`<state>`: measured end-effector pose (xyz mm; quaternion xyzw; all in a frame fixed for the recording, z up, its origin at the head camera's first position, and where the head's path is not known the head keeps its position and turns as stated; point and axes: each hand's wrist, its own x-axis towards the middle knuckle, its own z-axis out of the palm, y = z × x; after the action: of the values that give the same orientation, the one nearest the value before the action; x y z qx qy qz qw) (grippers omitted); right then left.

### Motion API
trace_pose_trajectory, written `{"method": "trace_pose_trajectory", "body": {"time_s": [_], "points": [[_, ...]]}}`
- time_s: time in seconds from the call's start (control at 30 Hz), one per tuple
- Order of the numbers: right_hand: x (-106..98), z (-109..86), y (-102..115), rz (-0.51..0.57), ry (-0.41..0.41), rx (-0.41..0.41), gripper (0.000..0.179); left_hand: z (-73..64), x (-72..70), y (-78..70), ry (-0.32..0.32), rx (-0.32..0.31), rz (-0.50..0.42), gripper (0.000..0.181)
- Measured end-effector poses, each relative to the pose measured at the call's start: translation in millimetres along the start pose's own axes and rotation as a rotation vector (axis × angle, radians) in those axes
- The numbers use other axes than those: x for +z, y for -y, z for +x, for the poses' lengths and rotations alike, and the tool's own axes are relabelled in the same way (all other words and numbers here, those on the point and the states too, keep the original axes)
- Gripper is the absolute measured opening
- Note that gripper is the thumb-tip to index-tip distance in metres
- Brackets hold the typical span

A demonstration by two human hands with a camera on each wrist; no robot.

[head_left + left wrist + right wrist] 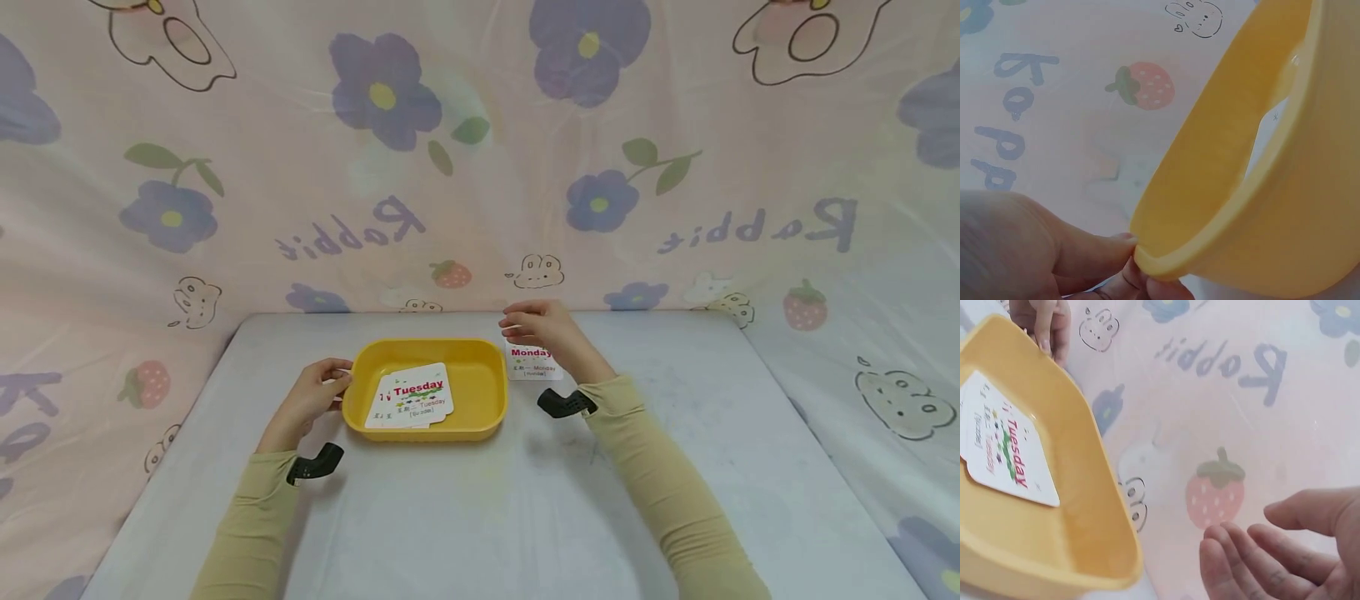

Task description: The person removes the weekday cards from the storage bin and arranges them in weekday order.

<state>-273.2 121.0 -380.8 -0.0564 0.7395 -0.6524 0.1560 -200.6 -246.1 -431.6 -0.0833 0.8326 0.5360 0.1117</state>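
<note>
My left hand (311, 398) has the yellow, rounded-rectangular, plastic-looking tray (480, 400) by its left end: thumb at the rim, fingertips bent in under it, a pinch in the left wrist view. Tray sits on the white table (450, 517), long side across in front of me. Inside it, toward the left half: a white, round-cornered card with red "Tuesday" lettering (431, 385), on top of other white cards (380, 412) that poke out on its left; can't count them. Right of the tray, just beside its rim: a white card with red "Monday" lettering (534, 367), on the table, text facing me. My right hand (555, 333) is over that card's far part, covering some of it. Its fingers are open, slightly bent and side by side, thumb apart from them; can't tell whether any part touches the card, since the right wrist view doesn't catch it. Both arms in tan-green sleeves (660, 475), one black curved device (566, 404) at each wrist. Behind the table hangs a pale pink cloth backdrop (480, 192) printed with purple flowers, strawberries, rabbits and mirrored "Rabbit" lettering.
</note>
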Motion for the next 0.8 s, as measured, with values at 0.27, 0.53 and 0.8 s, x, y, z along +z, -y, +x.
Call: {"method": "trace_pose_trajectory", "body": {"time_s": [0.27,0.53,0.8], "points": [[28.0,2.4,-6.1,0.019,0.078,0.023,0.029,0.7,-0.4,2.0,-0.002,0.001,-0.001,0.035],[50.1,9.7,-17.2,0.015,0.121,0.085,0.035,4.0,-0.9,6.3,-0.004,-0.002,-0.002,0.035],[67.7,14.5,-28.6,0.026,0.163,0.103,0.034,4.7,-0.7,4.5,-0.007,-0.006,0.004,0.035]]}}
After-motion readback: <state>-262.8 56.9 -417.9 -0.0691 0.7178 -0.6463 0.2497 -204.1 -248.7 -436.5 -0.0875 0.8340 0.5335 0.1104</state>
